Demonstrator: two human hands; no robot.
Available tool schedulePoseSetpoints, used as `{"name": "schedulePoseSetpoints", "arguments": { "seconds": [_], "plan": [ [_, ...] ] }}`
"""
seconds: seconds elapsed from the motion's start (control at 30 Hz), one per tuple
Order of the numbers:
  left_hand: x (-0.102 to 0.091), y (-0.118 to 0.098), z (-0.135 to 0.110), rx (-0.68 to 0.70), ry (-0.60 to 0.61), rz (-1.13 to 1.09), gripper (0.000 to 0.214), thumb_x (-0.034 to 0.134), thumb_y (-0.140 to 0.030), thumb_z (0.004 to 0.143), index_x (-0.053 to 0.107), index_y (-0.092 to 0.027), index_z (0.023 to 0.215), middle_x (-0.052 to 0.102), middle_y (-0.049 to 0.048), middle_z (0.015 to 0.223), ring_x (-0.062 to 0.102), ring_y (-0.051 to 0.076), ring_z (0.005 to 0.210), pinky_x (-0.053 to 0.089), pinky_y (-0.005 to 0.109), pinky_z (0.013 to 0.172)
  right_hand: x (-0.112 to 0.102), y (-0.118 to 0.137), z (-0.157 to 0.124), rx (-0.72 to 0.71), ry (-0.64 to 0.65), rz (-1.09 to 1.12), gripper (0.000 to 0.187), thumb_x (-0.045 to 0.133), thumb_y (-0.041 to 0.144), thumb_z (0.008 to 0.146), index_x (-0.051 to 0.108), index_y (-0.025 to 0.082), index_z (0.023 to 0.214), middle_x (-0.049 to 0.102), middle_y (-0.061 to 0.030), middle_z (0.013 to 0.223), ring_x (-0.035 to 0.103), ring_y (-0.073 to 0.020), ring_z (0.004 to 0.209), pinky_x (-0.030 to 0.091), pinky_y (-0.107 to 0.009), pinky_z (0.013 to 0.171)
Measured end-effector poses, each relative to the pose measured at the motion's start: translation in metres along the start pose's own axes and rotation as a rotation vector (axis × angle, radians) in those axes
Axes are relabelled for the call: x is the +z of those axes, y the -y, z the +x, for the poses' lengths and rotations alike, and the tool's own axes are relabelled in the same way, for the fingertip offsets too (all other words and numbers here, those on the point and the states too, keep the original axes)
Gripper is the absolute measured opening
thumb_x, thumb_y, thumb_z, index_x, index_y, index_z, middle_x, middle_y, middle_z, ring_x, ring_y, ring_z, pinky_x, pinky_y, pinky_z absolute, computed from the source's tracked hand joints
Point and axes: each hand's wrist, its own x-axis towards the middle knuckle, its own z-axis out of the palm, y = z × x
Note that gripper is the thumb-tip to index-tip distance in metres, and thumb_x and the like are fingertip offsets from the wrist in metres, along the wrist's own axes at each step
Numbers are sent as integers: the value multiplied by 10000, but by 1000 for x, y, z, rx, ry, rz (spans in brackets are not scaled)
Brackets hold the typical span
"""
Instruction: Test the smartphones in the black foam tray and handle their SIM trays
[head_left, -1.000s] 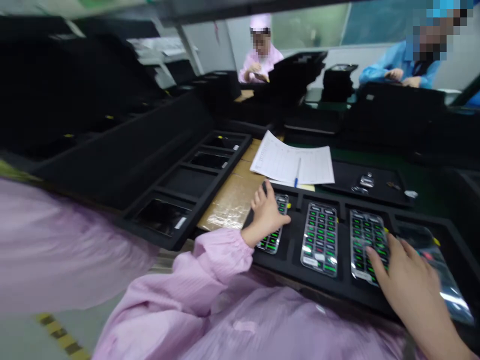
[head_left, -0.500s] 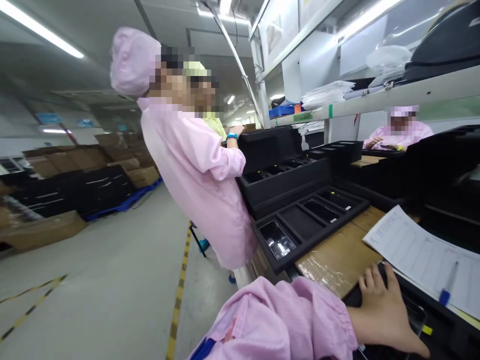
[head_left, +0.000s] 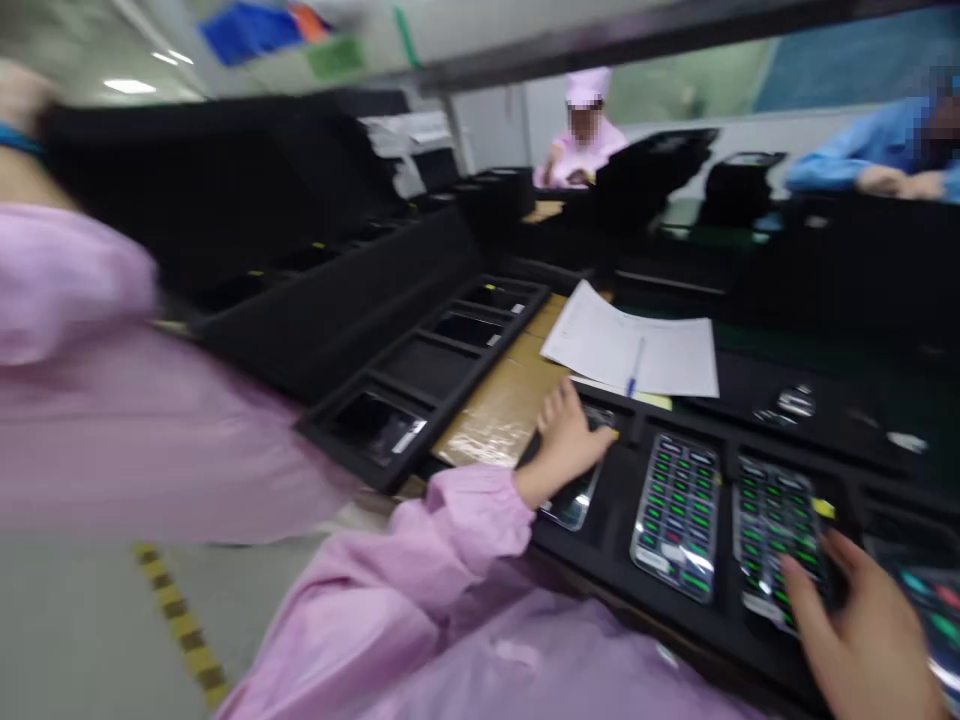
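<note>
A black foam tray [head_left: 622, 470] in front of me holds several bagged keypad units with green keys, each in its own pocket. My left hand [head_left: 566, 440] lies flat on the leftmost unit [head_left: 574, 500], fingers toward the tray's far edge. The middle unit [head_left: 679, 515] lies untouched. My right hand [head_left: 862, 630] rests with spread fingers on the lower right part of the third unit [head_left: 772, 530]. A further bagged unit [head_left: 926, 600] sits at the far right, blurred.
A paper sheet [head_left: 637, 345] with a blue pen [head_left: 634, 372] lies behind the tray. To the left is a second black tray [head_left: 442, 365] with dark screens and a taped cardboard surface [head_left: 502, 410]. A co-worker's pink sleeve [head_left: 112, 400] fills the left; two people sit beyond.
My view swung left toward the aisle and a standing co-worker, then back to the tray. My left hand stayed on the leftmost unit; my right hand is on the third unit again.
</note>
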Motion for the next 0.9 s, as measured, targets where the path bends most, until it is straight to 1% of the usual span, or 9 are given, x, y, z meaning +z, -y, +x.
{"name": "schedulePoseSetpoints", "arguments": {
  "seconds": [0.1, 0.23, 0.33, 0.47, 0.53, 0.6, 0.7, 0.77, 0.9],
  "plan": [
    [4, 1, 12, -9, 3, -53, 942, 540, -303, 814, 107, 14, 1588, 166, 250, 1665, 121, 383, 1562, 110, 558, 1264, -24, 10, -5, 87, 17, -94, 794, 384, 677, 961, 536, -16, 1319, 612, -274, 1212, 555, -451, 1177, 436, -642, 1036],
    [7, 7, 18, -8, -34, -151, 907, 543, -324, 821, 161, -17, 1585, 217, 241, 1655, 138, 381, 1561, 93, 579, 1267, -20, 26, 2, 86, 2, -94, 687, 393, 598, 970, 536, 9, 1292, 614, -258, 1230, 541, -425, 1206, 365, -638, 1113],
    [8, 13, 25, -12, -56, -247, 907, 585, -330, 801, 209, -59, 1580, 257, 225, 1646, 158, 381, 1558, 100, 593, 1268, -17, 27, 1, 78, 9, -98, 628, 415, 540, 981, 508, 20, 1320, 604, -250, 1252, 526, -409, 1239, 322, -616, 1157],
    [4, 21, 33, -7, -45, -383, 831, 543, -367, 858, 243, -67, 1572, 291, 226, 1632, 269, 350, 1533, 245, 544, 1255, -18, 26, 0, 56, 16, -143, 579, 426, 482, 988, 493, 23, 1333, 598, -255, 1246, 535, -402, 1226, 294, -638, 1160],
    [-2, 26, 27, 20, -36, -428, 764, 521, -380, 887, 290, -103, 1560, 332, 192, 1624, 327, 319, 1513, 305, 507, 1242, -20, 31, 0, 45, 5, -189, 547, 411, 449, 994, 493, 28, 1334, 590, -266, 1259, 522, -409, 1250, 272, -684, 1146],
    [-9, 32, 13, 129, -58, -427, 694, 531, -399, 898, 375, -141, 1524, 387, 154, 1604, 353, 300, 1502, 308, 497, 1245, -22, 41, -1, 18, -28, -228, 509, 391, 411, 1004, 495, 39, 1336, 536, -281, 1356, 433, -424, 1360, 216, -721, 1149],
    [-15, 44, -16, 404, -201, -314, 612, 535, -443, 926, 450, -182, 1473, 424, 124, 1583, 324, 291, 1511, 248, 524, 1266, -20, 60, -3, -99, -3, -172, 444, 377, 341, 1017, 464, 102, 1382, 493, -213, 1458, 298, -376, 1477, 141, -704, 1189],
    [-16, 54, -33, 520, -307, -207, 586, 517, -455, 956, 442, -196, 1476, 433, 123, 1575, 279, 285, 1529, 220, 534, 1272, -14, 71, -4, -156, 73, -135, 436, 374, 311, 1020, 436, 115, 1404, 565, -173, 1395, 328, -350, 1467, 122, -687, 1205],
    [-14, 76, -45, 515, -400, -90, 581, 495, -443, 983, 416, -173, 1491, 432, 158, 1567, 249, 303, 1534, 226, 564, 1258, 6, 81, -2, -143, 141, -206, 461, 355, 301, 1017, 450, 26, 1375, 583, -228, 1351, 387, -395, 1416, 112, -714, 1188]
  ]
}}
